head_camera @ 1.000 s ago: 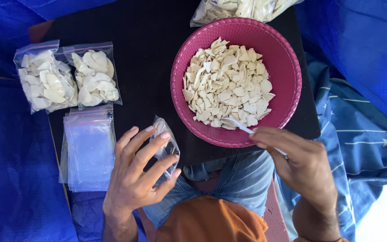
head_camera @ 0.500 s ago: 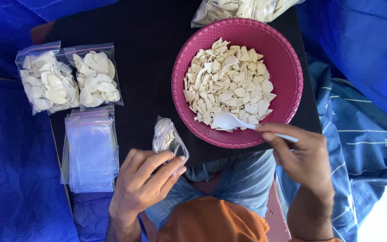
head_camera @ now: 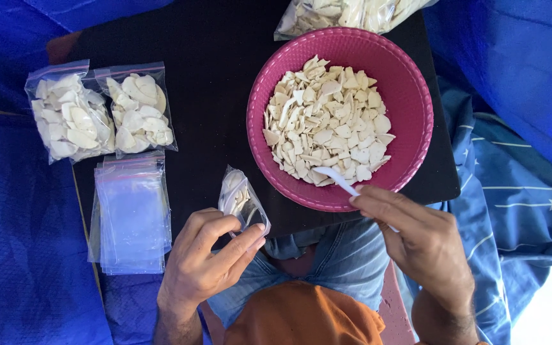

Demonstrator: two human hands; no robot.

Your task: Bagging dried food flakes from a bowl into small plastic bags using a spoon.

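Observation:
My left hand (head_camera: 209, 259) grips a small clear zip bag (head_camera: 237, 197) that holds a few pale chips, at the near edge of the black board (head_camera: 206, 70). My right hand (head_camera: 416, 239) holds a white plastic spoon (head_camera: 335, 179) whose bowl rests among the pale chips (head_camera: 324, 118) at the near side of the pink bowl (head_camera: 410, 96). The bag stands just left of the pink bowl's rim.
Two filled zip bags (head_camera: 100, 115) lie side by side at the board's left. A stack of empty clear bags (head_camera: 132, 214) lies below them. A large clear sack of chips (head_camera: 346, 13) sits beyond the bowl. Blue cloth (head_camera: 14, 243) surrounds the board.
The spoon came out of the bowl toward the bag, then went back into the chips. The bag in my left hand now holds a few chips and stands more upright.

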